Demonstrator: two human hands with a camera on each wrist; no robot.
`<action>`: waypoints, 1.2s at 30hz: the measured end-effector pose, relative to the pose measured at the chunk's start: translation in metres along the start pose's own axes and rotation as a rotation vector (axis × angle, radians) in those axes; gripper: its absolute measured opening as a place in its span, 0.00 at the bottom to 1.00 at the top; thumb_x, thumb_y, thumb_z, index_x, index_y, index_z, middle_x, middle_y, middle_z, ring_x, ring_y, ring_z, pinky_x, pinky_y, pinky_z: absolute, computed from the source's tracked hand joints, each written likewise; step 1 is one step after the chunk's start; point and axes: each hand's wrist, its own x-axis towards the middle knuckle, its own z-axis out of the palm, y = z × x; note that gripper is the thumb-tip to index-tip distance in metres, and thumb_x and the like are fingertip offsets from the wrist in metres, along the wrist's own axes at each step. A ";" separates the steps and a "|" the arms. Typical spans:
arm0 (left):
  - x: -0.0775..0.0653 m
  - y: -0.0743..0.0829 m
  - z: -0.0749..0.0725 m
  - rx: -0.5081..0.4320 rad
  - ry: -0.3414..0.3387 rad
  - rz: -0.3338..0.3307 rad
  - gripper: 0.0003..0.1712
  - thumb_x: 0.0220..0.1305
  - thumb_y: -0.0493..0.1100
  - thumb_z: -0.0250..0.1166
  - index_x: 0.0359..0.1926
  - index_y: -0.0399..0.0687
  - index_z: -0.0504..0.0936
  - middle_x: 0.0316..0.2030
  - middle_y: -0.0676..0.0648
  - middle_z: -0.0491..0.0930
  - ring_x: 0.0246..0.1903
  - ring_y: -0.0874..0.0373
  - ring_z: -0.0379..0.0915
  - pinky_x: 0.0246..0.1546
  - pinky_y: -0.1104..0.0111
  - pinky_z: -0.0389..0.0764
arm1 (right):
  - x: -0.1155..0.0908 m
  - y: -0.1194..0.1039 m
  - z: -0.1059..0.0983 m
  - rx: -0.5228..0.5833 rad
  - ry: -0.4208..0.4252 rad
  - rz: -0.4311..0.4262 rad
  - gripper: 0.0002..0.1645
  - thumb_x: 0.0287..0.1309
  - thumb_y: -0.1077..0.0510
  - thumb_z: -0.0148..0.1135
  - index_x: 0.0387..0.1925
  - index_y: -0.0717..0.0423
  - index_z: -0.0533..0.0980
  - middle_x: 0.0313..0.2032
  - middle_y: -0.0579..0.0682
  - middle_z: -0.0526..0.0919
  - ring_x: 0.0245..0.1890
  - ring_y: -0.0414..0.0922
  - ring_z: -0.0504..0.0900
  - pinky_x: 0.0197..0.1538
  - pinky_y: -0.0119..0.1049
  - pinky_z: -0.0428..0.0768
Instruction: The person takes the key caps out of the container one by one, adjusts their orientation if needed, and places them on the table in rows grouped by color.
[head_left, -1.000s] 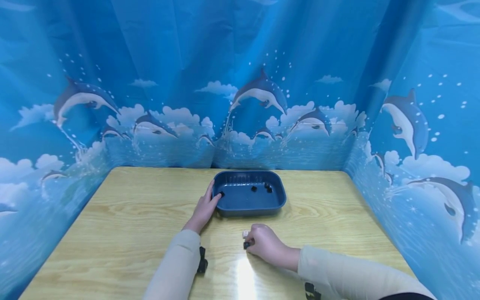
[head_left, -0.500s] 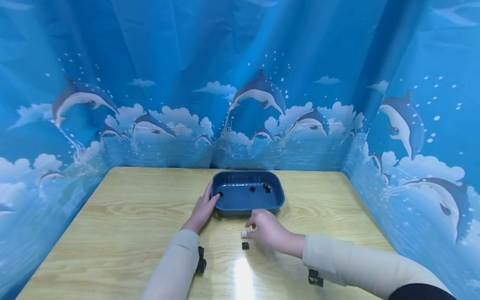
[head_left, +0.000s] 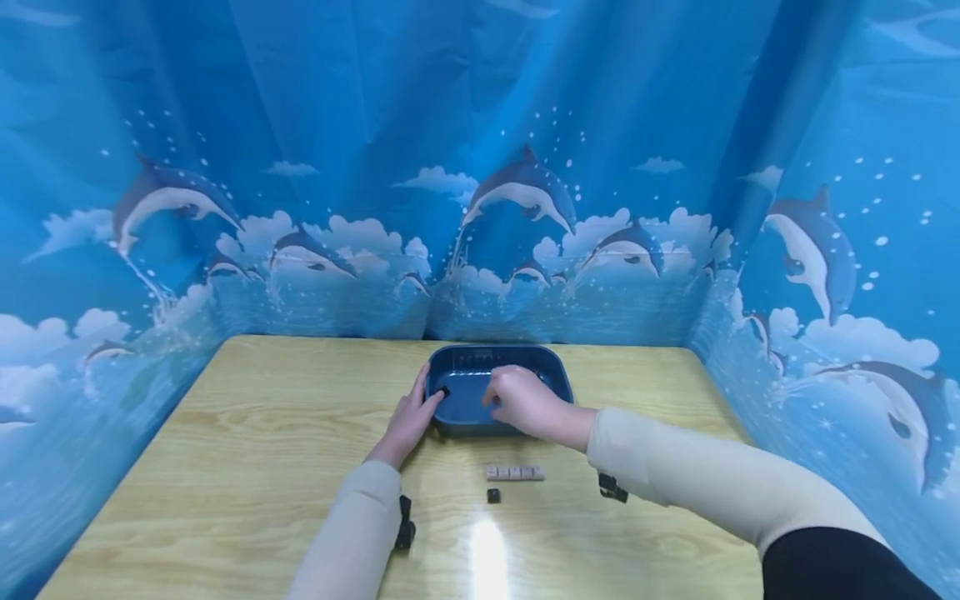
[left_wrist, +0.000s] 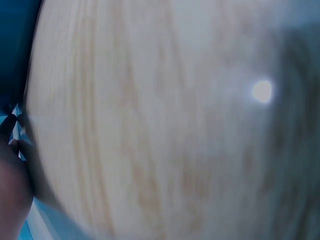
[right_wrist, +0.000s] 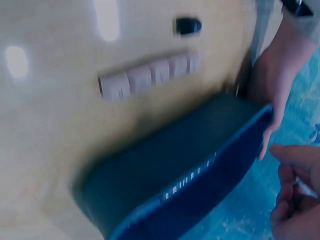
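Observation:
My left hand [head_left: 407,422] grips the left end of a dark blue rectangular tray [head_left: 480,431], thumb over the rim and fingers along the outside. A small black block [head_left: 446,391] lies in the tray by that thumb. My right hand [head_left: 527,402] is over the tray, fingers bent and thumb apart from them; nothing shows between them in the right wrist view. It covers the tray's right part. In front of the tray, several small white blocks [head_left: 514,473] with dark marks stand in a straight row. One black block [head_left: 493,496] sits just below the row's left end.
The light wooden table [head_left: 300,433] reaches back to a blue dolphin-print curtain [head_left: 337,125], which also hangs along both sides. Black straps with devices [head_left: 405,523] sit on the wrists. A bright light reflection lies on the table near the front.
My right hand has moved from the black block, past the white row, up and over the tray. The full white row now shows, and the black block stays on the table. My left hand keeps its grip.

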 end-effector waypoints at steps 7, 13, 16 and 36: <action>0.001 0.000 0.001 -0.002 -0.002 -0.008 0.41 0.71 0.61 0.48 0.78 0.62 0.42 0.75 0.42 0.50 0.71 0.33 0.44 0.65 0.35 0.48 | 0.038 0.014 0.000 -0.076 -0.103 -0.027 0.12 0.52 0.70 0.68 0.38 0.56 0.87 0.36 0.46 0.84 0.40 0.42 0.81 0.43 0.32 0.81; 0.001 -0.001 0.001 -0.008 0.004 -0.008 0.41 0.72 0.60 0.49 0.78 0.62 0.43 0.74 0.41 0.51 0.70 0.33 0.46 0.66 0.37 0.50 | 0.063 0.019 0.007 -0.118 -0.236 -0.084 0.12 0.54 0.65 0.70 0.41 0.54 0.86 0.39 0.45 0.85 0.42 0.41 0.82 0.45 0.32 0.81; 0.001 -0.002 0.001 -0.007 0.003 0.005 0.40 0.72 0.59 0.49 0.78 0.60 0.44 0.74 0.40 0.52 0.70 0.32 0.46 0.65 0.36 0.49 | 0.073 0.021 0.012 -0.124 -0.297 -0.107 0.13 0.54 0.63 0.71 0.44 0.54 0.85 0.41 0.45 0.85 0.43 0.41 0.82 0.47 0.32 0.80; -0.001 -0.005 -0.002 0.034 0.035 0.082 0.39 0.73 0.58 0.49 0.78 0.55 0.47 0.73 0.41 0.55 0.70 0.35 0.49 0.68 0.44 0.51 | 0.122 0.026 0.043 -0.240 -0.543 -0.168 0.28 0.59 0.62 0.66 0.62 0.54 0.74 0.62 0.53 0.74 0.62 0.46 0.72 0.62 0.36 0.72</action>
